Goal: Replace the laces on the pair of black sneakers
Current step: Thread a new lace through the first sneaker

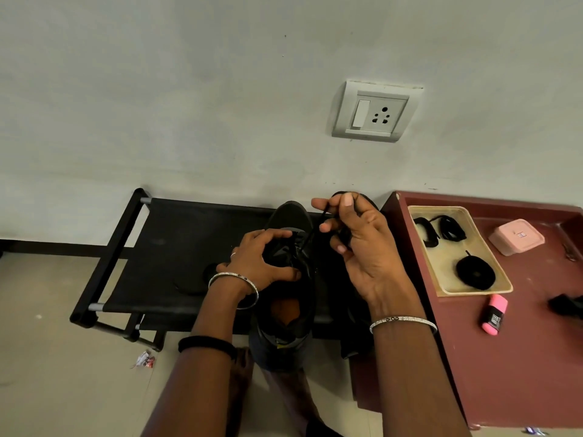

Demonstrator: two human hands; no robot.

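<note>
One black sneaker (285,216) stands on a black shoe rack (176,234), toe toward the wall, near the rack's right end, with its opening facing up. The left hand (257,260) grips it from the left, with the fingers curled over the tongue and the thumb pressed to the near side of the upper. The right hand (366,247) is raised just right of the shoe and pinches a black lace (314,233) between thumb and forefinger. The lace runs taut down to the eyelets, and the other fingers are loosely bent. The second sneaker (356,335) sits at the rack's right edge, mostly hidden behind the right hand and wrist.

To the right of the rack is a dark red tabletop (520,357). Near its left edge lies a beige tray (448,279) holding three bundles of black spare laces (476,272). A pink box (516,236) rests beyond the tray toward the far right, and a pink highlighter (494,315) lies close to the tray's near corner. The pale wall (157,89) carries a switch and socket plate (375,110) above the shoes. The floor (63,342) is light tile, with a scrap of wrapper (143,361) near the rack's front leg.

Both forearms reach forward from the bottom of the view. Each wrist wears a silver bangle (403,321), and the left forearm also wears a black band (206,345).
</note>
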